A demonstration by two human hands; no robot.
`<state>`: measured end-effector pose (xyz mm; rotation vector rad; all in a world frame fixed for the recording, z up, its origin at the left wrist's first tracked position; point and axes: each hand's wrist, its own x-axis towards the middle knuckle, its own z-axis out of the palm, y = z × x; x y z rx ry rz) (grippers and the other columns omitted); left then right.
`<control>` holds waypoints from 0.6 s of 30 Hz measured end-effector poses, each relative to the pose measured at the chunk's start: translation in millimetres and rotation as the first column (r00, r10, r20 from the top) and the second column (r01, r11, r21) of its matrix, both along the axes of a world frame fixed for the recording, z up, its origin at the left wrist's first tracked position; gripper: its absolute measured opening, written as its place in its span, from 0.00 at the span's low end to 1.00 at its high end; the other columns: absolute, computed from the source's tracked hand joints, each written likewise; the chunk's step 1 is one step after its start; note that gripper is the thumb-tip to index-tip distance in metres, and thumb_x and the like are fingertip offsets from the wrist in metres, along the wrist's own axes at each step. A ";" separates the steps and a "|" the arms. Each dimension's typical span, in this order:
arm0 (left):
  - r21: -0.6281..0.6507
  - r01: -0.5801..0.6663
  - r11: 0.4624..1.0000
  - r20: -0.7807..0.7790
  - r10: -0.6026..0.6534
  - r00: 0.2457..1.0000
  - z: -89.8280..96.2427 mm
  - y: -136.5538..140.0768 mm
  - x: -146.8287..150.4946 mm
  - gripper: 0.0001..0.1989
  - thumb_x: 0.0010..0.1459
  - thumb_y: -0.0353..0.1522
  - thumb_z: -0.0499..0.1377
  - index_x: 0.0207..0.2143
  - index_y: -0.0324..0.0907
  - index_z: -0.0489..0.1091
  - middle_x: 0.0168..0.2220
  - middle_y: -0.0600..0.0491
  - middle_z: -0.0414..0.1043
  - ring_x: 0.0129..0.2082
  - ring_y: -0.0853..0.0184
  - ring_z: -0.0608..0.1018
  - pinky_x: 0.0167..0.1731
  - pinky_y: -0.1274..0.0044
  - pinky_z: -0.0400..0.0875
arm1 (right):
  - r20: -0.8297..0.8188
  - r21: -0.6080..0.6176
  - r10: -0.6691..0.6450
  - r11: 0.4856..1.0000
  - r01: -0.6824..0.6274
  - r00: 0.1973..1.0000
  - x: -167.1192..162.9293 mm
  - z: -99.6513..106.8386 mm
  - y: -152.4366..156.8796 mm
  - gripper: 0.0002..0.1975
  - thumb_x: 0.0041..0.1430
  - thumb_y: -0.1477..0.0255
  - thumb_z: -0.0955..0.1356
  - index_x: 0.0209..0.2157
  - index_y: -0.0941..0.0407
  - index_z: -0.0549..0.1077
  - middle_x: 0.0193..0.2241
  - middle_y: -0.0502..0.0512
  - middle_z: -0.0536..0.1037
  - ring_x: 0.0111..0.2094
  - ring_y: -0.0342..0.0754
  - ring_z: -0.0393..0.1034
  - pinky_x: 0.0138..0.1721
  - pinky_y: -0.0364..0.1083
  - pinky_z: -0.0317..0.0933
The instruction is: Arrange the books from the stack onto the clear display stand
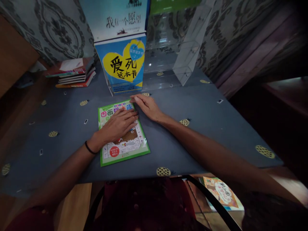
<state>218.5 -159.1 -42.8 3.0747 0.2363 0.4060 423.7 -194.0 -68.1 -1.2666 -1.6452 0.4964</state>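
A green-bordered picture book lies closed and flat on the blue tablecloth, its front cover facing up. My left hand rests flat across the upper middle of that cover, fingers stretched out toward the right edge, hiding part of the title and drawing. By the book's top right corner is my right hand, its fingers extended and pointing left, the tips at the corner. Nothing shows in its grasp. Just beyond the hands, a blue book with a yellow heart stands upright in a clear rack.
The clear acrylic rack stands at the back, with a pale blue book on its upper tier. A stack of books lies at the back left. Below the table's front edge, an orange-covered book lies near a black chair arm.
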 end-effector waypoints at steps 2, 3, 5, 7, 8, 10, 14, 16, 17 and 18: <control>0.030 0.001 1.000 0.004 -0.001 1.000 0.8 -2.3 1.5 0.24 0.75 0.40 0.42 0.55 0.37 0.72 0.54 0.44 0.77 0.56 0.59 0.77 0.56 0.63 0.68 | -0.050 -0.005 -0.024 1.000 0.023 0.998 -2.8 3.9 -10.1 0.36 0.69 0.42 0.53 0.50 0.54 0.78 0.39 0.56 0.85 0.43 0.51 0.78 0.50 0.51 0.68; 0.040 0.002 0.999 0.000 -0.002 1.000 1.4 -2.8 1.7 0.24 0.75 0.40 0.41 0.54 0.37 0.72 0.53 0.44 0.77 0.54 0.59 0.77 0.54 0.64 0.69 | -0.055 -0.016 -0.021 1.000 0.020 0.998 -3.9 5.6 -15.2 0.36 0.69 0.42 0.53 0.49 0.54 0.78 0.38 0.55 0.85 0.42 0.51 0.79 0.50 0.51 0.68; 0.044 0.012 0.999 -0.012 -0.011 1.000 2.9 -2.2 0.9 0.25 0.75 0.40 0.41 0.54 0.36 0.72 0.51 0.43 0.77 0.52 0.59 0.78 0.52 0.65 0.71 | -0.047 -0.040 0.004 0.999 -0.006 0.999 -5.4 8.2 -24.1 0.36 0.69 0.43 0.54 0.48 0.54 0.79 0.38 0.56 0.85 0.41 0.52 0.79 0.49 0.51 0.69; 0.034 0.025 0.999 -0.022 -0.024 0.999 4.6 -0.3 -0.9 0.25 0.75 0.40 0.41 0.55 0.37 0.72 0.52 0.43 0.76 0.53 0.58 0.77 0.52 0.64 0.70 | -0.037 -0.063 0.016 0.998 -0.019 0.999 -5.8 10.0 -29.7 0.36 0.69 0.43 0.54 0.48 0.55 0.79 0.40 0.57 0.85 0.43 0.53 0.79 0.49 0.51 0.69; 0.024 0.035 0.999 -0.026 -0.034 0.999 5.6 0.8 -1.9 0.25 0.75 0.40 0.41 0.55 0.38 0.71 0.52 0.43 0.76 0.53 0.58 0.77 0.52 0.64 0.70 | -0.030 -0.075 0.016 0.997 -0.019 0.999 -5.8 10.6 -31.1 0.36 0.69 0.43 0.54 0.47 0.55 0.80 0.40 0.57 0.85 0.44 0.53 0.79 0.49 0.52 0.69; 0.003 0.060 0.998 -0.035 -0.060 0.998 7.4 2.3 -3.7 0.24 0.75 0.41 0.41 0.56 0.40 0.71 0.53 0.44 0.75 0.54 0.58 0.76 0.54 0.63 0.70 | -0.007 -0.098 0.012 0.995 -0.013 1.000 -5.3 11.4 -31.6 0.37 0.69 0.42 0.53 0.45 0.54 0.80 0.41 0.57 0.85 0.44 0.54 0.79 0.49 0.52 0.68; 0.035 0.078 0.996 -0.054 -0.076 0.996 10.2 -2.0 -3.1 0.25 0.75 0.41 0.40 0.53 0.40 0.73 0.53 0.43 0.75 0.55 0.57 0.76 0.55 0.63 0.69 | 0.017 -0.099 0.008 0.995 -0.006 1.000 -4.0 10.5 -29.3 0.39 0.68 0.40 0.52 0.41 0.54 0.81 0.40 0.56 0.85 0.45 0.53 0.78 0.51 0.52 0.68; 0.072 0.059 0.996 -0.068 -0.054 0.996 11.5 -7.0 -1.3 0.26 0.75 0.40 0.40 0.53 0.38 0.73 0.55 0.42 0.74 0.56 0.55 0.75 0.56 0.62 0.69 | 0.016 -0.096 0.009 0.995 -0.007 1.000 -3.5 8.8 -28.6 0.39 0.67 0.40 0.52 0.41 0.54 0.81 0.40 0.56 0.85 0.45 0.52 0.79 0.50 0.51 0.68; 0.078 0.053 0.996 -0.076 -0.047 0.996 12.1 -9.3 -0.6 0.26 0.75 0.40 0.40 0.52 0.36 0.73 0.55 0.41 0.74 0.56 0.54 0.75 0.57 0.61 0.68 | 0.018 -0.097 0.011 0.995 -0.009 1.000 -3.4 8.0 -28.5 0.39 0.67 0.40 0.52 0.41 0.54 0.81 0.39 0.56 0.85 0.44 0.52 0.79 0.50 0.51 0.68; 0.072 0.052 0.996 -0.083 -0.046 0.995 12.8 -11.1 -0.4 0.26 0.75 0.40 0.40 0.52 0.36 0.74 0.55 0.41 0.74 0.56 0.54 0.75 0.57 0.61 0.68 | 0.019 -0.100 0.016 0.995 -0.014 1.000 -3.3 7.3 -28.5 0.39 0.67 0.40 0.52 0.41 0.54 0.81 0.39 0.56 0.85 0.43 0.52 0.79 0.50 0.51 0.68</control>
